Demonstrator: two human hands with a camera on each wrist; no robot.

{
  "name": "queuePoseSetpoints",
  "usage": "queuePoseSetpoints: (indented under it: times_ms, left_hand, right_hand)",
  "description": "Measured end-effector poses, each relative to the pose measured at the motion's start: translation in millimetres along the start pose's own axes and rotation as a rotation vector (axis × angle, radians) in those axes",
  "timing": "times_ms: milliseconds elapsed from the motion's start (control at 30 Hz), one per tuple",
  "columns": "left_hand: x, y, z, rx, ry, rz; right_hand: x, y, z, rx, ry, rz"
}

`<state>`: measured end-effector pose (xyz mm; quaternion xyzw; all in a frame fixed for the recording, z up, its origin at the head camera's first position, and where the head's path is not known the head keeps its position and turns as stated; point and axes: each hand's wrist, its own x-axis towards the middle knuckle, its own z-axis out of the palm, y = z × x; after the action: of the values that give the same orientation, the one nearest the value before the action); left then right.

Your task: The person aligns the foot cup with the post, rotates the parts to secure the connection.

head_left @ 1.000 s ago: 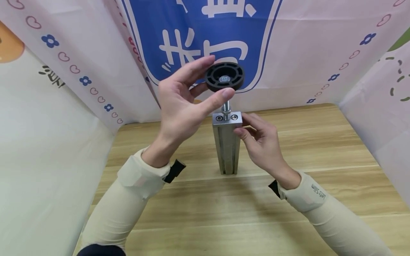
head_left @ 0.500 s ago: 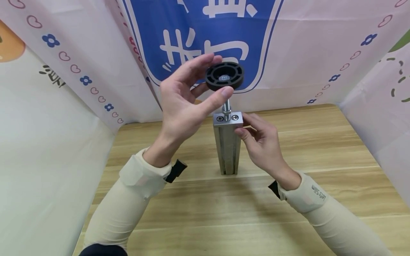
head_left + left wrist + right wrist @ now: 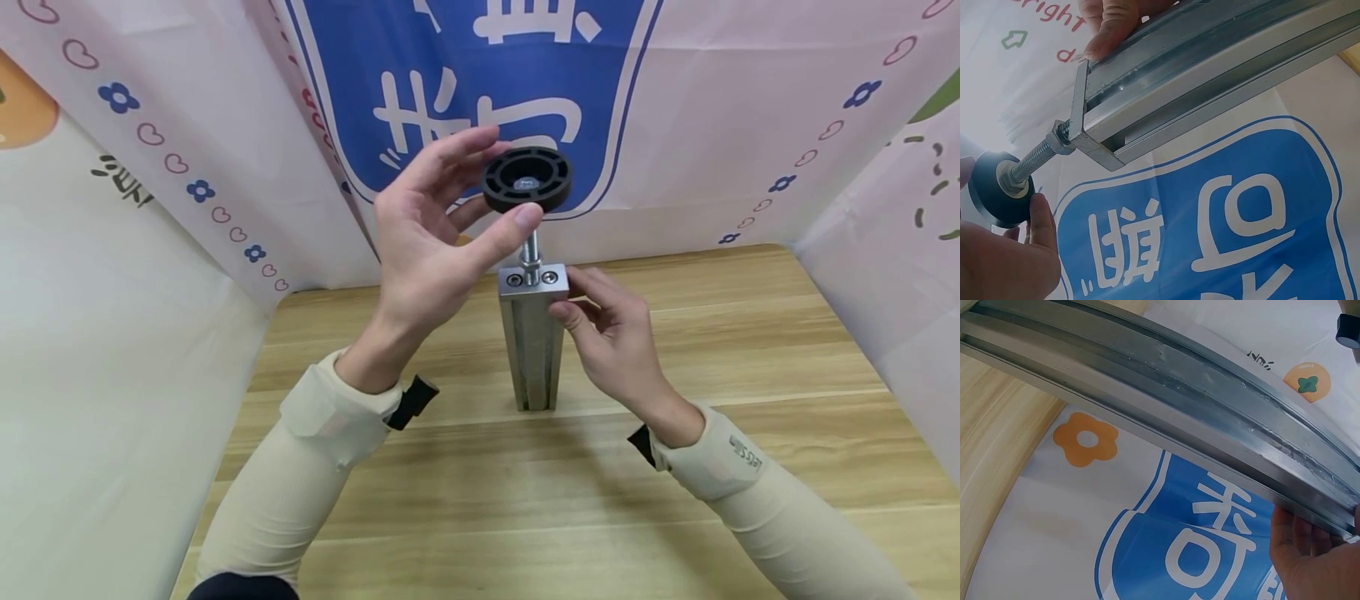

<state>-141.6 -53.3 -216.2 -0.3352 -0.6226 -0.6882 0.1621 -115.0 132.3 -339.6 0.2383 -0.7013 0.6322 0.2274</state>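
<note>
**Black foot sits on the profile's axis; left hand on foot, right hand on profile**

Key relation: the black foot (image 3: 527, 170) is directly above the metal profile (image 3: 534, 350), its threaded stem (image 3: 1035, 161) running down to the end plate (image 3: 534, 291). Stem and profile share one long axis, which looks upright. Left hand (image 3: 431, 237) is nearer the foot, which lies just off its fingertips, on its right side; right hand (image 3: 615, 333) is nearer the plate, which lies to its left.

States: left hand pinches the foot's rim, thumb on the near side, fingers round the other. Right hand grips the profile's upper end, thumb on the near side just under the plate, fingers behind.

Location: profile stands on the tabletop (image 3: 525, 517), roughly midway between left and right edges, set forward toward the far edge. Near edge is out of view. Foot is held up in the air, well above the wood.

Count: one foot, one stem, one profile, one end plate. Two screws (image 3: 550, 277) in the plate, one each side of the stem. One nut (image 3: 1059, 137) on the stem near the plate (a short bit of thread shows between them; how tight it is, can't tell).
</note>
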Motion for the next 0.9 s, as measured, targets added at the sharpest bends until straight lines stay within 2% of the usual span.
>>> queuePoseSetpoints:
  times_ms: [400,633,800,900]
  left_hand:
    - [-0.3,-2.9,-1.9,-0.036,-0.023,0.009]
    - [0.6,-4.7,-4.4,-0.005,-0.059,0.072]
    - [-0.6,-4.3,-4.1,-0.027,-0.05,0.048]
    - [-1.1,-6.2,-3.6,-0.021,-0.054,0.061]
  right_hand:
    - [-1.1,1.9,0.6,0.007,0.009,0.004]
    - [-1.6,1.6,0.6,-0.002,0.005,0.005]
    - [-1.5,1.1,0.6,-0.004,0.004,0.005]
    - [-1.4,0.7,0.7,-0.002,0.006,0.005]
